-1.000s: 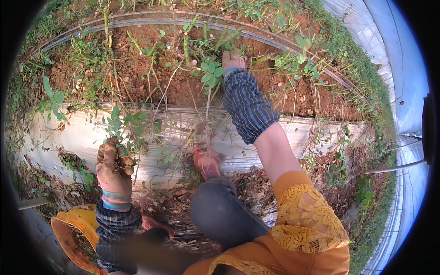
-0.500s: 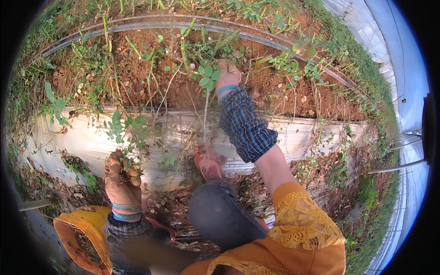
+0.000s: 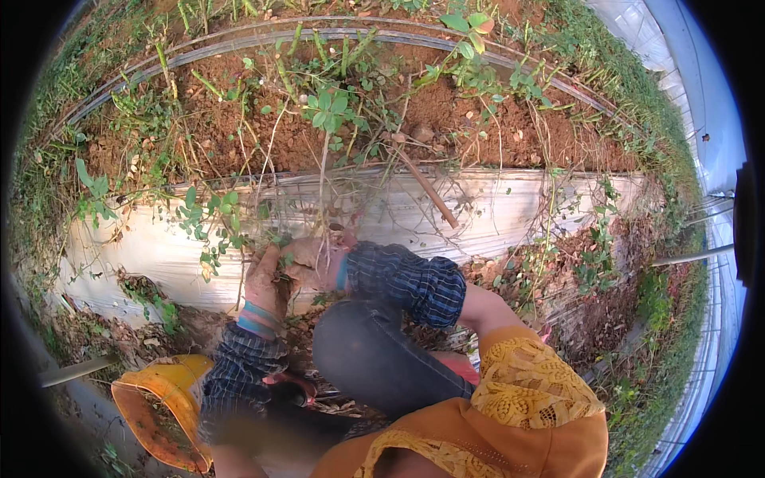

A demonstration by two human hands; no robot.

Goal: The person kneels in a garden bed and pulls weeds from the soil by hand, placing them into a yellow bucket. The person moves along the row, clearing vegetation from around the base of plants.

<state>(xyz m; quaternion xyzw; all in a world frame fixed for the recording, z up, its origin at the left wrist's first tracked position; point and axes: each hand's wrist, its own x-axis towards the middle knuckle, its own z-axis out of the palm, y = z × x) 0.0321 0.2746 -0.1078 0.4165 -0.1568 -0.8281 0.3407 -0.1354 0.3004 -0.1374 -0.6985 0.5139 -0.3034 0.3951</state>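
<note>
My left hand (image 3: 264,284), in a dirty glove with a striped cuff, is closed on a small clump of weeds that its fingers largely hide. Against it, my right hand (image 3: 313,264), gloved too, has its fingers curled in; what lies in them I cannot make out. Both are low over the white plastic sheet (image 3: 159,253). A leafy plant (image 3: 328,111) on a thin pale stem stands just beyond my right hand. Trailing green leaves (image 3: 211,219) hang beside my left hand.
An orange-yellow bucket (image 3: 151,386) lies tipped at lower left. A brown stick (image 3: 430,191) slants over the sheet's edge. Beyond are red soil (image 3: 454,119), cut green stems and a dark hose (image 3: 382,36). Plastic film (image 3: 677,72) walls the right side.
My right hand has come back from the soil among the plants to meet my left hand over the sheet. My left hand has shifted slightly right. The brown stick is now uncovered.
</note>
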